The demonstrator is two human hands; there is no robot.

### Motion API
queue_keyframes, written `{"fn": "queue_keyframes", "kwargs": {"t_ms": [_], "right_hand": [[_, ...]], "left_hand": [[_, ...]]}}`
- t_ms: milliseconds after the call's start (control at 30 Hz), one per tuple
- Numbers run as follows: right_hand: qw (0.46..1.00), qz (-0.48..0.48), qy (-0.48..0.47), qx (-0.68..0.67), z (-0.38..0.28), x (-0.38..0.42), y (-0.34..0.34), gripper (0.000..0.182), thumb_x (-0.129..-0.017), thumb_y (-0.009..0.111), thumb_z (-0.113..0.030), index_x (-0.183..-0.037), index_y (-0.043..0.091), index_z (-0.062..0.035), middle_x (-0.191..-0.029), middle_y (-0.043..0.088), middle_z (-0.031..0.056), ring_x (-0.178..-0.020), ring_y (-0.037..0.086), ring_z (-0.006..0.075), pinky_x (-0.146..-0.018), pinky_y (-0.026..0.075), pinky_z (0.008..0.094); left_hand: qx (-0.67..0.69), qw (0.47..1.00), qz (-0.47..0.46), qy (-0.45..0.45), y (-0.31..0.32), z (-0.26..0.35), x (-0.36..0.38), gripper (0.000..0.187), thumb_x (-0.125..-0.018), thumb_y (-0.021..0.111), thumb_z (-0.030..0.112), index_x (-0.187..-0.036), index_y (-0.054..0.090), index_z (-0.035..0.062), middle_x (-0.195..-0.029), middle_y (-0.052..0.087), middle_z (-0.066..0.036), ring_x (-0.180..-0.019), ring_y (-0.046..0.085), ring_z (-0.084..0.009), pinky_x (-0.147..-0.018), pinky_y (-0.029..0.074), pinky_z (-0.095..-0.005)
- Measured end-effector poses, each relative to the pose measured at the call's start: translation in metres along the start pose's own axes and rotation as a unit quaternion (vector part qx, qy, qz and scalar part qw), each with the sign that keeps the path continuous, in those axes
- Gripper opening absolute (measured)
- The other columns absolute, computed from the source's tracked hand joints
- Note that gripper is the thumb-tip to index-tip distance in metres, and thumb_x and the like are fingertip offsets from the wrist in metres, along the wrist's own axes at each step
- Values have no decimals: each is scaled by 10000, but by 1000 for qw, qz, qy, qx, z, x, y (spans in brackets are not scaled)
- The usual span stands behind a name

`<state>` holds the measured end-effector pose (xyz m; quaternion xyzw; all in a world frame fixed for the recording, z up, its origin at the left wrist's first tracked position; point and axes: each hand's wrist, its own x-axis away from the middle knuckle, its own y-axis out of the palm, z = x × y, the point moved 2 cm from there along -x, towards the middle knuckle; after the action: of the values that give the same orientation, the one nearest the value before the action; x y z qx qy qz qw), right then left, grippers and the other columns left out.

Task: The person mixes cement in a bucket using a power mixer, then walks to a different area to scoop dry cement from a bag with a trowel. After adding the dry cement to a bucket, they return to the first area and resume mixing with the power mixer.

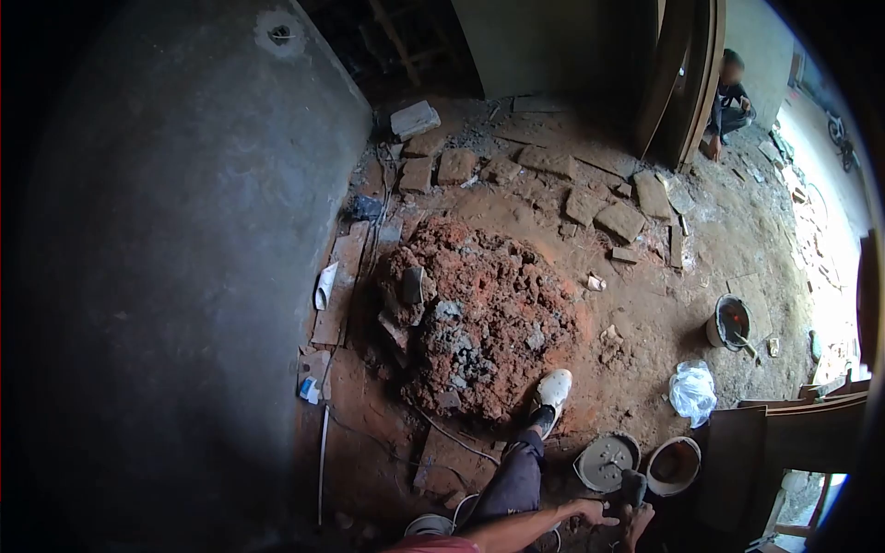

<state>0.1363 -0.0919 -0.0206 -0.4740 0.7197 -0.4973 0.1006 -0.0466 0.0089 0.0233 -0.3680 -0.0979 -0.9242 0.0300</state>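
My left hand (591,511) reaches in from the lower left with its fingers stretched out and nothing visible in them. Close beside it, my right hand (636,523) is closed around a dark, broad-ended tool (633,485); its exact kind is too dim to make out. The tool's end is over the near edge of a bucket of wet grey mortar (606,459). To the right of that stands a second bucket (695,480), with a pale rim and brownish contents.
A large mound of reddish soil and rubble (489,323) lies ahead, my shoe (555,389) at its edge. Slabs (619,221) lie beyond. At right are a black bucket (712,330) and plastic bag (692,393). A person (730,101) crouches by the doorway. A grey wall (184,276) bounds the left.
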Motion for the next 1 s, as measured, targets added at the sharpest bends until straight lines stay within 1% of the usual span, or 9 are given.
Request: {"fn": "queue_keyframes", "kwargs": {"t_ms": [33,367,400,500,600,800,833,867,1000], "right_hand": [[1000,5,-2,-1,-1,-2,2,426,-703,663,-250,-957,593,85,-866,550,245,-882,509,406,-759,399,486],[999,19,-29,40,-19,-39,-35,299,-631,690,-192,-857,667,1,-821,644,233,-790,601,435,-740,491,512],[994,-31,74,74,-25,-38,-41,282,-642,705,-202,-832,674,4,-781,648,235,-759,626,418,-729,520,493],[998,-30,48,20,-8,-23,-37,229,-660,675,-182,-654,629,42,-480,515,107,-460,484,118,-464,411,394],[995,-61,70,-41,-24,-3,-38,206,-687,663,-142,-629,598,45,-487,520,89,-495,455,80,-446,394,369],[997,-2,41,-63,-53,4,-42,268,-658,671,-203,-747,652,49,-628,578,257,-555,604,391,-589,483,453],[998,-8,59,-25,-45,2,-40,283,-653,684,-215,-786,674,34,-659,597,258,-595,624,379,-613,495,431],[996,6,11,-93,-51,2,-48,264,-644,681,-185,-707,607,60,-548,555,131,-531,493,128,-522,454,378],[986,26,5,-166,-4,-7,-16,246,-704,637,-185,-642,519,21,-570,483,-33,-569,413,48,-465,366,299]], "left_hand": [[10,999,29,44,-6,3,2,878,-775,460,828,-732,636,-30,-628,564,-114,-508,599,-242,-475,577,-399],[11,997,48,-52,21,-45,-63,699,-855,500,688,-850,723,25,-650,607,-133,-548,573,-232,-465,444,-378],[-26,995,28,92,43,-94,-118,769,-854,446,732,-822,716,13,-660,619,-116,-556,585,-225,-470,447,-365],[-13,1000,-25,7,17,-34,-46,912,-767,405,875,-681,674,9,-633,596,-69,-533,549,-172,-508,454,-329],[-13,999,-44,-15,17,-29,-44,894,-730,436,896,-641,626,27,-635,568,-59,-547,539,-178,-522,474,-332],[85,996,19,5,15,-40,-65,875,-828,477,771,-783,683,-78,-689,647,-168,-533,640,-266,-490,516,-367],[151,988,38,7,11,-32,-55,750,-807,571,736,-661,638,4,-587,558,-65,-450,530,-174,-422,465,-339],[171,982,80,21,13,-34,-58,741,-815,577,722,-658,641,1,-586,573,-76,-457,545,-177,-434,479,-347],[180,980,76,31,13,-25,-50,721,-820,606,675,-804,665,-44,-613,585,-90,-482,562,-181,-430,482,-356]]}}
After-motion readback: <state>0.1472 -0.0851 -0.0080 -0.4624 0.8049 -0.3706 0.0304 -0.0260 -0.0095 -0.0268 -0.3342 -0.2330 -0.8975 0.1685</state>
